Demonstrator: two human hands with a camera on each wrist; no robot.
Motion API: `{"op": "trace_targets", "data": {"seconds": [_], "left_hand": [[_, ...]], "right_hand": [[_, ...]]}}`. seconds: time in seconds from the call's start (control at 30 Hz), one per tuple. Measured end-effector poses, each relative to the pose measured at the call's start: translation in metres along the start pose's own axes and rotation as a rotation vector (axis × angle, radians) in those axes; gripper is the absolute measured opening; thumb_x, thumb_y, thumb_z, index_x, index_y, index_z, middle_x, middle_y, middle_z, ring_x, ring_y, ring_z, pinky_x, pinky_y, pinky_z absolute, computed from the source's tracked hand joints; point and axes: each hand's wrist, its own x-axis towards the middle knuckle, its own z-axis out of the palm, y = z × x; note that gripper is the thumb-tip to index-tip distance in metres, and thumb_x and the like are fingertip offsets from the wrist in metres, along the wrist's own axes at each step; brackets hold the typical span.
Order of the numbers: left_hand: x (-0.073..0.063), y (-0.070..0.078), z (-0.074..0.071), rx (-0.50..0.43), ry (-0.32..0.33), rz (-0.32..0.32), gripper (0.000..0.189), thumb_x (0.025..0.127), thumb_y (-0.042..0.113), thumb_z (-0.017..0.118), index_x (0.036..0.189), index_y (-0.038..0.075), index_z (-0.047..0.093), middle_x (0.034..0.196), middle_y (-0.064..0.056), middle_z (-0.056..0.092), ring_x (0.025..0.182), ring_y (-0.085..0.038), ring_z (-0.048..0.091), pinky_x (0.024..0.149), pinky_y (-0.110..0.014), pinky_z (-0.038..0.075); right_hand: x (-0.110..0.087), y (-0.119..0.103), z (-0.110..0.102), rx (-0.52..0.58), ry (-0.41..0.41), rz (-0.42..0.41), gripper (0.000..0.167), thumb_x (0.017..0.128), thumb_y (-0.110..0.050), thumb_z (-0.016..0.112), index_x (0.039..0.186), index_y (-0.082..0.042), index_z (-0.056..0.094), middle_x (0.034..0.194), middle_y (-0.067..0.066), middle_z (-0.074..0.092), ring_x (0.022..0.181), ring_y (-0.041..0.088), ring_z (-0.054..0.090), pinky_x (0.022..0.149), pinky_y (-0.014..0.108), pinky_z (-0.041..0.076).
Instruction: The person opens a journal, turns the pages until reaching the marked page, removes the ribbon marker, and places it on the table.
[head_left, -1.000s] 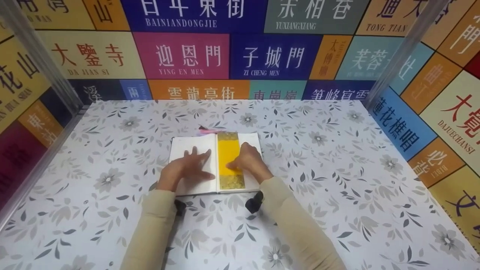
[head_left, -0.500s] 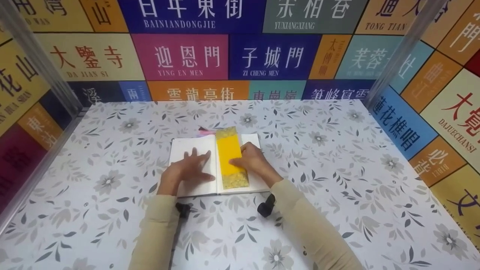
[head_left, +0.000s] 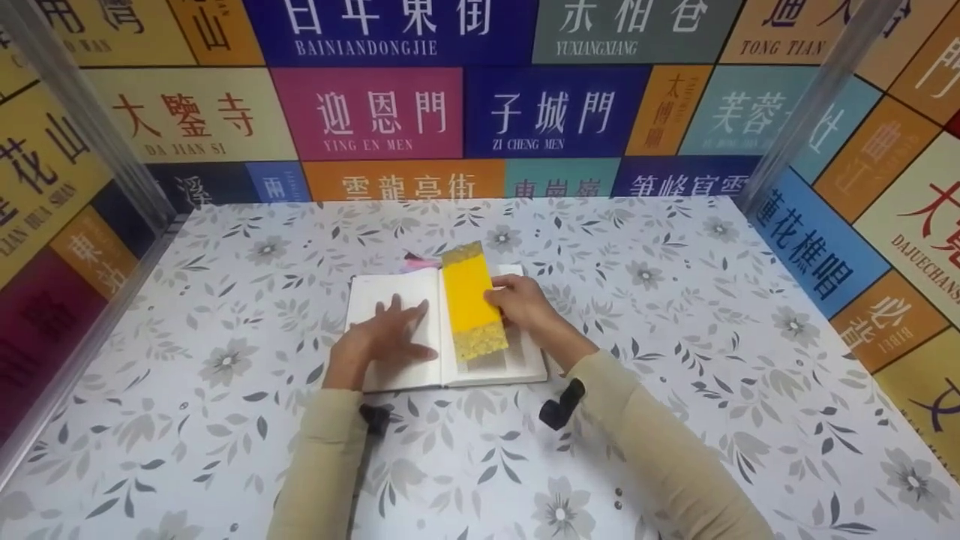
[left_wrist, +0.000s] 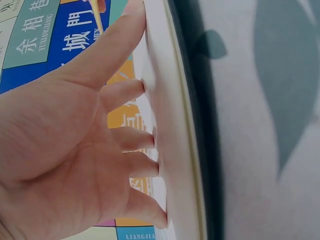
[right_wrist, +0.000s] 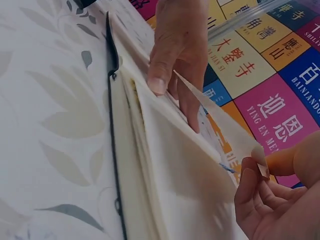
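Observation:
An open notebook point(head_left: 394, 289) with white pages lies on the table. My left hand point(head_left: 382, 334) rests on its left page, fingers spread and fingertips pressing the paper, as the left wrist view also shows of the hand point(left_wrist: 65, 130). My right hand point(head_left: 529, 307) pinches the right edge of a yellow paper strip point(head_left: 466, 292) with glittery gold ends. The strip is tilted over the right page. In the right wrist view the strip point(right_wrist: 220, 115) stands raised from the notebook, held between thumb and fingers of the right hand point(right_wrist: 280, 200).
A small pink item point(head_left: 420, 262) with a dark end lies at the notebook's top edge. The table point(head_left: 660, 427) has a grey floral cover. Printed panels point(head_left: 367, 112) with large characters form walls behind and at both sides. Black wrist mounts point(head_left: 562, 405) hang below the sleeves.
The yellow strip lay flat along the notebook's centre; my right hand has lifted it, tilted it and shifted it up and to the right. The left hand stays on the left page.

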Motion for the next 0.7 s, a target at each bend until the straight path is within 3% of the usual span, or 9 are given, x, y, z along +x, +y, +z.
{"op": "trace_targets", "data": {"seconds": [0.13, 0.37, 0.7], "left_hand": [[0.000, 0.001, 0.001, 0.007, 0.001, -0.005, 0.092, 0.092, 0.051, 0.064, 0.161, 0.033, 0.007, 0.167, -0.014, -0.016, 0.154, -0.040, -0.016, 0.119, -0.073, -0.003], [-0.001, 0.002, 0.002, 0.048, 0.022, 0.027, 0.091, 0.093, 0.052, 0.062, 0.162, 0.028, 0.007, 0.167, -0.019, -0.014, 0.154, -0.043, -0.013, 0.116, -0.078, -0.001], [-0.001, -0.001, 0.001, 0.079, 0.037, 0.068, 0.091, 0.094, 0.053, 0.061, 0.162, 0.024, 0.007, 0.166, -0.025, -0.012, 0.153, -0.049, -0.010, 0.112, -0.082, 0.002]], "right_hand": [[0.001, -0.008, -0.015, 0.032, -0.025, 0.019, 0.045, 0.102, -0.019, 0.053, 0.146, -0.012, 0.050, 0.123, 0.010, 0.066, 0.094, 0.017, 0.062, 0.074, 0.025, 0.055], [0.010, -0.022, -0.052, 0.035, 0.025, 0.057, 0.048, 0.104, -0.020, 0.049, 0.152, -0.016, 0.044, 0.135, 0.008, 0.062, 0.112, 0.021, 0.060, 0.097, 0.034, 0.055], [0.022, -0.021, -0.104, 0.052, 0.047, 0.007, 0.055, 0.104, -0.010, 0.038, 0.158, -0.012, 0.030, 0.145, 0.014, 0.054, 0.119, 0.024, 0.058, 0.105, 0.042, 0.052]]}}
